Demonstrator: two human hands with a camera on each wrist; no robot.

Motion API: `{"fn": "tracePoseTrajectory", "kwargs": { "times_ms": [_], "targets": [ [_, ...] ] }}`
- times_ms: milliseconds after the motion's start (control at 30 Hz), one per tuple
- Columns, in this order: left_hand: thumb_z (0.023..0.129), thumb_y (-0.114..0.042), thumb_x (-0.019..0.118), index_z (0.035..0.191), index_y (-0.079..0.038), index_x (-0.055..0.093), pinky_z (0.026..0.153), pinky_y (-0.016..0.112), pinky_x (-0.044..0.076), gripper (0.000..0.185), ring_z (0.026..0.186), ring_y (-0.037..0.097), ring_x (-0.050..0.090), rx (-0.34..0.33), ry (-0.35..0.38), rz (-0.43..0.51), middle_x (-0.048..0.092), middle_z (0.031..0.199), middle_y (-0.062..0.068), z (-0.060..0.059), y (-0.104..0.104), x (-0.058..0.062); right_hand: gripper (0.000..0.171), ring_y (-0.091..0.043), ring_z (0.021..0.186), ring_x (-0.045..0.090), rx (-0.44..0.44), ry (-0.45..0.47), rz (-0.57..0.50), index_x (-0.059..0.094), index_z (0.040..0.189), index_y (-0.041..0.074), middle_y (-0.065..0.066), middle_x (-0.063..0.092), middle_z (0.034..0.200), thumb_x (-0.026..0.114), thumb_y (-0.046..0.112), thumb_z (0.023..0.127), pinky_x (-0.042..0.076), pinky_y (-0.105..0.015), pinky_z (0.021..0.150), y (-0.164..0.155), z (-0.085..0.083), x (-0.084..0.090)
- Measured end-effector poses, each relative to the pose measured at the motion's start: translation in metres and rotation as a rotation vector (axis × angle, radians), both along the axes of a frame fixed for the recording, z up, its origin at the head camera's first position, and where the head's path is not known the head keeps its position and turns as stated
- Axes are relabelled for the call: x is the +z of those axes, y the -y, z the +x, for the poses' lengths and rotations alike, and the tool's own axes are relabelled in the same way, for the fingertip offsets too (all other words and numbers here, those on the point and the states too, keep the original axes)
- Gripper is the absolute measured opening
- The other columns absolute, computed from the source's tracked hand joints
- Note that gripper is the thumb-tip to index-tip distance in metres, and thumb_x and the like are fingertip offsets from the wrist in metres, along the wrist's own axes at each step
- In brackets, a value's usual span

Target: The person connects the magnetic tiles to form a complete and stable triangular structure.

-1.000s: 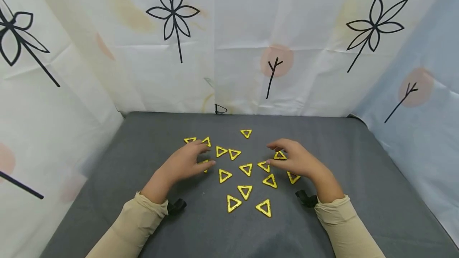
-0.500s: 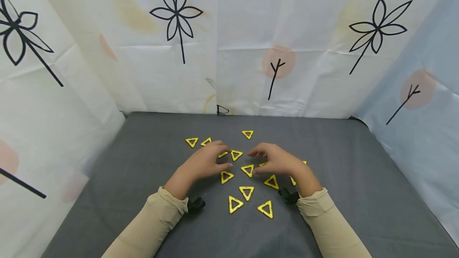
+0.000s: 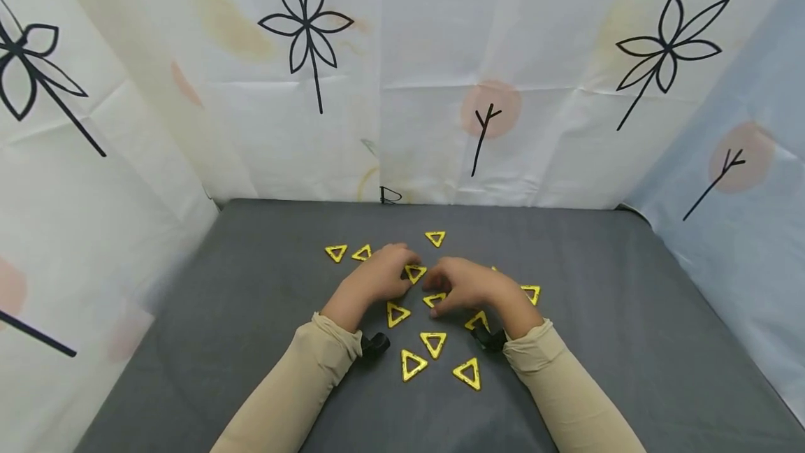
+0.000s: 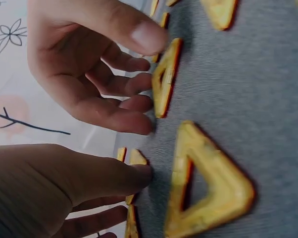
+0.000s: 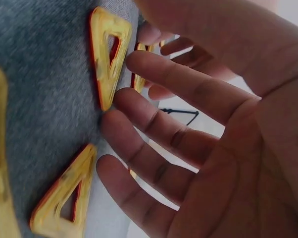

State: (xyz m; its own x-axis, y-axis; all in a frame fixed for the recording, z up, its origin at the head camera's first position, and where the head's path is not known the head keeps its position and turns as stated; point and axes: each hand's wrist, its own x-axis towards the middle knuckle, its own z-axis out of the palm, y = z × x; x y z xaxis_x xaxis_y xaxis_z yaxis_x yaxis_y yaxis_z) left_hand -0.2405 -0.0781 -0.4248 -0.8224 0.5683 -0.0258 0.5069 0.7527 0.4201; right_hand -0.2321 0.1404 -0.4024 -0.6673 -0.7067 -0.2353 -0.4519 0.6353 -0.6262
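Yellow triangular tiles with hollow middles lie on the grey tabletop. In the head view, my left hand is at one central tile, fingers behind and thumb in front; contact is unclear. My right hand reaches over another tile, its thumb on the near side and fingers loosely bent beyond. In the left wrist view, that same tile lies between the right thumb and fingertips, and the left thumb overlaps its own tile. The right wrist view has the right fingers spread and relaxed, holding nothing.
Nearer me lie more tiles, including one in front and one beside the left wrist. Others lie farther back and left. A patterned white cloth wall borders the grey tabletop.
My hands have come together toward the middle: the left has moved right and the right has moved left. The tiles look unmoved on the table.
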Motion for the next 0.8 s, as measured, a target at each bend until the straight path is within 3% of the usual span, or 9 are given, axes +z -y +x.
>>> {"fn": "tracePoseTrajectory", "kwargs": {
  "times_ms": [333, 600, 800],
  "targets": [
    [0.095, -0.009, 0.078, 0.115, -0.009, 0.079, 0.083, 0.042, 0.048, 0.02, 0.091, 0.023, 0.06, -0.007, 0.008, 0.016, 0.068, 0.103, 0.008, -0.008, -0.006, 0.001, 0.038, -0.018, 0.09, 0.064, -0.03, -0.071, 0.077, 0.076, 0.114, 0.009, -0.004, 0.071, 0.103, 0.093, 0.009, 0.08, 0.054, -0.038, 0.082, 0.01, 0.006, -0.001],
    [0.096, -0.016, 0.081, 0.117, -0.008, 0.079, 0.084, 0.041, 0.049, 0.023, 0.09, 0.021, 0.058, 0.007, 0.007, 0.061, 0.068, 0.105, 0.01, -0.007, -0.002, -0.005, 0.026, -0.014, 0.085, 0.063, -0.023, -0.067, 0.102, 0.078, 0.104, 0.015, 0.001, 0.072, 0.098, 0.09, 0.008, 0.082, 0.055, -0.04, 0.081, 0.013, 0.007, -0.003],
    [0.095, -0.018, 0.082, 0.115, -0.008, 0.079, 0.081, 0.039, 0.05, 0.023, 0.087, 0.018, 0.056, 0.011, 0.008, 0.085, 0.066, 0.102, 0.008, -0.008, -0.002, -0.005, 0.025, -0.016, 0.084, 0.064, 0.017, -0.058, 0.059, 0.076, 0.102, 0.015, 0.0, 0.071, 0.097, 0.087, 0.002, 0.083, 0.053, -0.036, 0.078, 0.009, 0.006, -0.002]
  ]
}}
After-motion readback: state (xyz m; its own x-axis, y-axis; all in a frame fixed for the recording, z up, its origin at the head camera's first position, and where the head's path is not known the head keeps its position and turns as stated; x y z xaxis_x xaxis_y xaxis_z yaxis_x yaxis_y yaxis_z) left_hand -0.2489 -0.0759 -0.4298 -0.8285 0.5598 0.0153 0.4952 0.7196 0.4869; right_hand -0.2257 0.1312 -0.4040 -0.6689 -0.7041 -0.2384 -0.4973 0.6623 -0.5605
